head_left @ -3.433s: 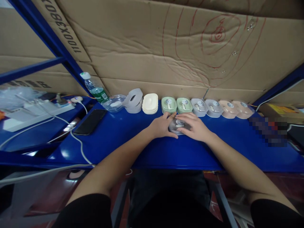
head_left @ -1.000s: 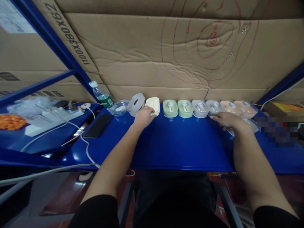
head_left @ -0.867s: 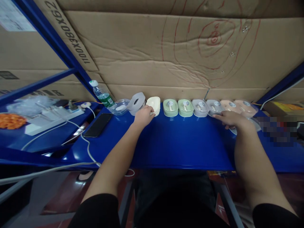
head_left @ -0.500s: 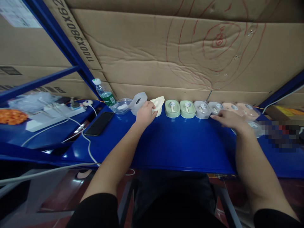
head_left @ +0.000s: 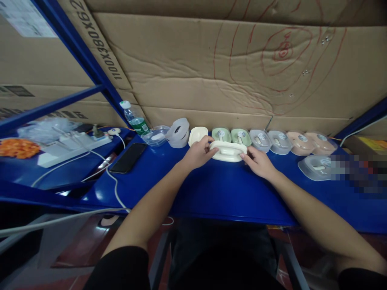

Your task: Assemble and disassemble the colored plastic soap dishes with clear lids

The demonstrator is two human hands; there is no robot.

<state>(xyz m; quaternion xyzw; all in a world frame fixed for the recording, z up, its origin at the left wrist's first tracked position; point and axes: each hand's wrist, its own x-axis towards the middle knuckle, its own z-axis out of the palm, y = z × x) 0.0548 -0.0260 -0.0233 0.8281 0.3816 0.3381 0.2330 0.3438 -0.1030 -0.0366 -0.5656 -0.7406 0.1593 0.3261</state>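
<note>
A cream plastic tray (head_left: 228, 152) with a raised oval middle is held between both my hands, just above the table and tilted towards me. My left hand (head_left: 200, 153) pinches its left end between thumb and fingers. On the other end, my right hand (head_left: 259, 162) has thumb and fingers closed. Behind my left hand sits another cream piece (head_left: 198, 134), partly covered by the fingers. Two green boxes with clear lids stand right behind the tray; the nearer to my right hand is a green box (head_left: 241, 137).
Grey boxes (head_left: 260, 141) and pink boxes (head_left: 299, 143) continue the row rightward. One clear-lidded box (head_left: 316, 167) lies nearer the front. Leftward are stacked translucent grey pieces (head_left: 178, 133), a clear lid (head_left: 155, 136), a water bottle (head_left: 136, 120), a phone (head_left: 128, 158) and a power strip (head_left: 75, 150).
My left hand has brought the cream tray rightward and forward from the cream piece. My right hand has moved left from the row's right side and taken the tray's other end.
</note>
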